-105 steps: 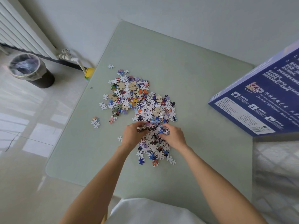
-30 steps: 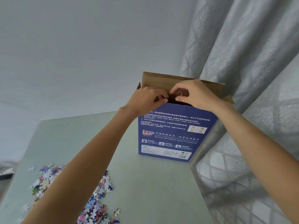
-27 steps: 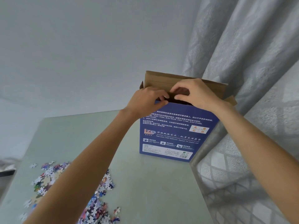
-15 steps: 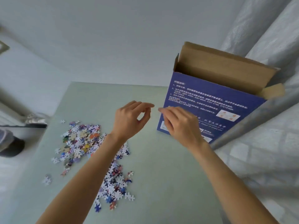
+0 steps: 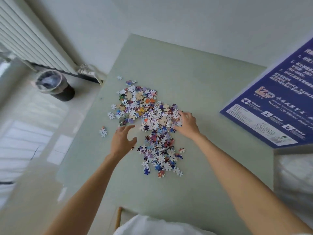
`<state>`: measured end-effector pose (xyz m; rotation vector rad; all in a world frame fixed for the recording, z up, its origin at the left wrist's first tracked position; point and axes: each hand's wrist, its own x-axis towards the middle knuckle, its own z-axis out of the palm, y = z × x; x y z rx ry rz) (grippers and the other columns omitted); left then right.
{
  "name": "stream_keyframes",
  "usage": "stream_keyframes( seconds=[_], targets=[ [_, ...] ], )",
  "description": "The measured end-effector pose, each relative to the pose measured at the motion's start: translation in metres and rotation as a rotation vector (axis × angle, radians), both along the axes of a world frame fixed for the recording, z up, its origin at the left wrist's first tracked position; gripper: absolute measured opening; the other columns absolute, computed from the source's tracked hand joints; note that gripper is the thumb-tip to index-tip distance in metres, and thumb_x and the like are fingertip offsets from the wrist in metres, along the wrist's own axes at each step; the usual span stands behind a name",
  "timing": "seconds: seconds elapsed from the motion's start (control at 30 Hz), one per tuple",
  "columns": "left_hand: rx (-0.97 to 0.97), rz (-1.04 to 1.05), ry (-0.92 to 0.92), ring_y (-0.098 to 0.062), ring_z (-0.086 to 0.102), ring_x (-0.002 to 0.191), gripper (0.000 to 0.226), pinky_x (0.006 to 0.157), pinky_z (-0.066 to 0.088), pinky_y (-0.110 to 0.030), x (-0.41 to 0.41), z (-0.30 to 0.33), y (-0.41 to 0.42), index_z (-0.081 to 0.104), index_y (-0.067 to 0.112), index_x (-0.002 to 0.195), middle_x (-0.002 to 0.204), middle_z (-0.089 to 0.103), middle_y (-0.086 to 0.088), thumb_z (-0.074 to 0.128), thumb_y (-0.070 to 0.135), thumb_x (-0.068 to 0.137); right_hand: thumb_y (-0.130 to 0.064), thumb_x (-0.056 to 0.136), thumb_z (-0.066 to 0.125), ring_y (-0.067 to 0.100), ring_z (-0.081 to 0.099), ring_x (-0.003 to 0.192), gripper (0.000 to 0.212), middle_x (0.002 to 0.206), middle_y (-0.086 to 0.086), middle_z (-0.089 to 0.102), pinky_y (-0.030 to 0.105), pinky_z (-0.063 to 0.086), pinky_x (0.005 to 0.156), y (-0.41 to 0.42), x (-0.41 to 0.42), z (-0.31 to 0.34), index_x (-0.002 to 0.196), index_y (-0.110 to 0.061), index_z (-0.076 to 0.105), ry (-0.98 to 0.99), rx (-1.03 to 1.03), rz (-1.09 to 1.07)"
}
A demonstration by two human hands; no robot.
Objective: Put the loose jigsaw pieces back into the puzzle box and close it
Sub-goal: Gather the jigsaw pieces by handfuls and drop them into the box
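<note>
A pale green table (image 5: pixel 194 82) fills most of the view, set against a white wall (image 5: pixel 169 17). At the left a white radiator (image 5: pixel 30 39) runs along the wall above a light floor (image 5: pixel 25 141). The blue puzzle box (image 5: pixel 274 106) stands at the table's right edge with its printed face toward the camera; its top is cut off by the frame, so I cannot tell whether it is open. Just beyond the table on the right lies a white patterned cloth (image 5: pixel 294 175).

A heap of loose jigsaw pieces (image 5: pixel 149 119) spreads across the middle of the table, well apart from the box, with a few stray pieces off to its left side. A dark bin (image 5: pixel 54 85) with a plastic liner stands on the floor near the radiator.

The right hand (image 5: pixel 185 122) rests on the right side of the heap, fingers curled onto the pieces; whether any piece is actually gripped I cannot tell. The left hand (image 5: pixel 122 141) hovers just left of the heap, fingers spread wide and empty, thumb pointing toward the pieces. Both forearms are bare.
</note>
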<state>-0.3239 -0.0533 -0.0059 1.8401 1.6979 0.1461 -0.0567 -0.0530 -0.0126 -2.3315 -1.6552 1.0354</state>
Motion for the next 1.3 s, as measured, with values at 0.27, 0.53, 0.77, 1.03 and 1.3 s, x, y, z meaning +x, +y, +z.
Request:
stream_keyframes(
  seconds=[0.27,0.53,0.77,1.03,1.3],
  targets=[
    [-0.116,0.184,0.179,-0.033,0.029,0.127,0.098,0.097,0.038,-0.044,-0.017,-0.023,0.057,0.011,0.023,0.147,0.141,0.028,-0.014,0.066,0.057,0.073,-0.064,0.066,0.07,0.032,0.02,0.134,0.112,0.151,0.006,0.016,0.05,0.035,0.103,0.055,-0.035,-0.015,0.149,-0.028,0.003,-0.151,-0.095,0.02],
    [-0.058,-0.057,0.039,-0.026,0.028,0.122,0.1,0.103,0.032,-0.037,0.023,-0.04,0.058,0.024,0.027,0.141,0.134,0.028,-0.009,0.074,0.061,0.061,-0.053,0.063,0.076,0.025,0.032,0.125,0.104,0.142,0.004,0.032,0.036,0.04,0.097,0.051,-0.065,-0.025,0.146,-0.023,0.022,-0.154,-0.064,0.278],
    [0.024,-0.151,0.033,-0.023,0.033,0.119,0.085,0.099,0.036,-0.032,0.038,-0.045,0.046,0.034,0.025,0.136,0.131,0.034,-0.006,0.078,0.045,0.066,-0.035,0.076,0.075,0.02,0.05,0.111,0.068,0.128,0.003,0.046,0.027,0.042,0.087,0.035,-0.067,-0.019,0.133,-0.015,0.043,-0.04,0.063,0.162],
    [0.085,-0.166,-0.003,-0.021,0.035,0.121,0.067,0.084,0.048,-0.03,0.036,-0.041,0.058,0.043,0.027,0.131,0.138,0.032,0.0,0.074,0.039,0.073,-0.026,0.081,0.071,0.02,0.054,0.115,0.038,0.125,0.002,0.059,0.03,0.037,0.096,0.025,-0.052,-0.007,0.116,-0.015,0.059,0.049,0.062,0.09],
    [0.11,-0.315,0.152,-0.017,0.046,0.111,0.053,0.072,0.051,-0.03,0.044,-0.036,0.086,0.044,0.035,0.132,0.13,0.047,0.006,0.064,0.041,0.083,-0.017,0.086,0.067,0.019,0.059,0.104,0.028,0.117,0.004,0.064,0.026,0.039,0.088,0.012,-0.039,-0.001,0.113,-0.017,0.064,0.07,0.096,0.016]
  ],
)
